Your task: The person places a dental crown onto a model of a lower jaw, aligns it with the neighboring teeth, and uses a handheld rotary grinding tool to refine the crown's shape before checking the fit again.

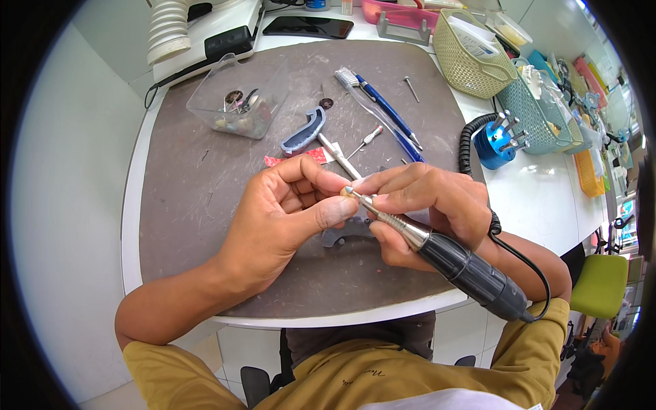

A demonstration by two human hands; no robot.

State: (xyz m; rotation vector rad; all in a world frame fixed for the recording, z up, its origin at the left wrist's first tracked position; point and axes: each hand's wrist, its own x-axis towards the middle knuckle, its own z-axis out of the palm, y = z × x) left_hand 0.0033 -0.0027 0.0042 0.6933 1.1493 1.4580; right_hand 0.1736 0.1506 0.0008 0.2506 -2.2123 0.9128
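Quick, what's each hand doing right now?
Left hand: closed, pinching a tiny yellowish piece.
Right hand: closed around a black-and-silver handpiece.

The left hand (270,219) pinches a small yellowish piece (345,193) at the tip of the rotary handpiece (471,270) in the right hand (441,198), a toothbrush (347,78) beyond them on the table (184,225).

The drill (471,273) is pairing black with silver. The mat (198,232) is showing dull brown, flecked with pale scratches, against the white desk (526,205). At twelve o'clock the phone (307,27) is gleaming black; between one and two, the basket (468,76) is displaying pale yellow-green lattice; at two, the stand (493,148) is showing bright blue; at six, the shirt (321,383) is showing mustard.
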